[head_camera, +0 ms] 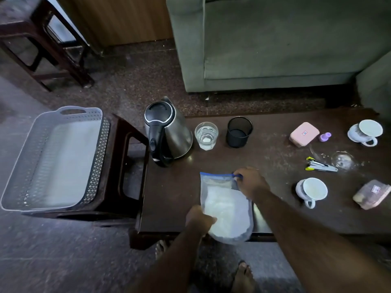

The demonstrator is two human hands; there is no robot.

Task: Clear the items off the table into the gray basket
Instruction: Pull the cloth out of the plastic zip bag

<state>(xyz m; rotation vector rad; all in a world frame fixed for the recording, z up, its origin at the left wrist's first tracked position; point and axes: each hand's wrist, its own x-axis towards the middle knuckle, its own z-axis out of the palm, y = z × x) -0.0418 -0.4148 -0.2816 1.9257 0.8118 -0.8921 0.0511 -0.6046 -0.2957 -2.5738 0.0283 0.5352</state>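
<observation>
A clear zip bag of white powder (227,210) lies at the front edge of the dark wooden table (275,204). My left hand (198,217) grips its lower left corner. My right hand (250,182) pinches the blue zip strip at its top right. The gray basket (25,166) sits empty on a low dark stool to the left of the table. Also on the table: a steel kettle (168,132), a glass of water (206,135), a black mesh cup (239,132), a pink box (303,134), two white mugs (311,191) (365,132), a stapler (320,166).
A small purple object (325,136), an upturned clear glass item (342,160) and a pinkish packet (372,193) lie at the table's right. A green sofa (275,43) stands behind the table. A dark wooden stool (38,39) is at far left. My bare feet show below the table edge.
</observation>
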